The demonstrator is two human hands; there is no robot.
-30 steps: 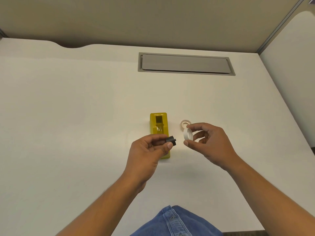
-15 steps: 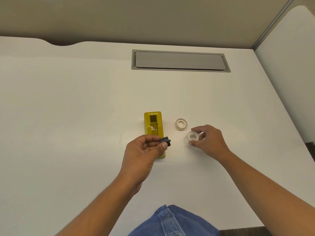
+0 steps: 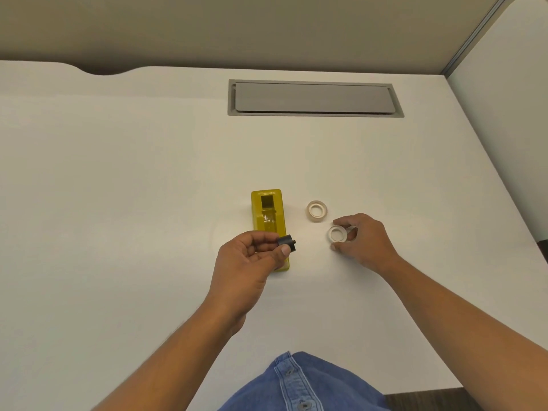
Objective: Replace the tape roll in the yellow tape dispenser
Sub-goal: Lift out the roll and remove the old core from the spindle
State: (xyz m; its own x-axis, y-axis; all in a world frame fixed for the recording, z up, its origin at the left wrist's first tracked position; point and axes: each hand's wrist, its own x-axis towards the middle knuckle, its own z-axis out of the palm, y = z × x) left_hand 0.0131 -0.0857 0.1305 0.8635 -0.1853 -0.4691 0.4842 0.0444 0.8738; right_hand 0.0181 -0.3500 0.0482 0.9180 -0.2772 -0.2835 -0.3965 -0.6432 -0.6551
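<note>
The yellow tape dispenser (image 3: 268, 216) lies on the white desk (image 3: 118, 203), its roll bay open and empty. My left hand (image 3: 250, 262) hovers over its near end and pinches the small black spindle (image 3: 287, 242) between thumb and fingers. My right hand (image 3: 360, 241) is low on the desk to the right, fingers around a clear, nearly empty tape ring (image 3: 338, 233) that lies flat. A fuller tape roll (image 3: 316, 211) lies flat just beyond it, untouched.
A grey cable hatch (image 3: 314, 97) is set in the desk farther back. A partition wall (image 3: 267, 28) runs along the back and a side panel (image 3: 510, 114) on the right. My blue denim shirt (image 3: 299, 384) shows at the bottom edge.
My right hand has lowered the clear ring from upright in the air to flat on the desk, right of the dispenser. My left hand still holds the spindle.
</note>
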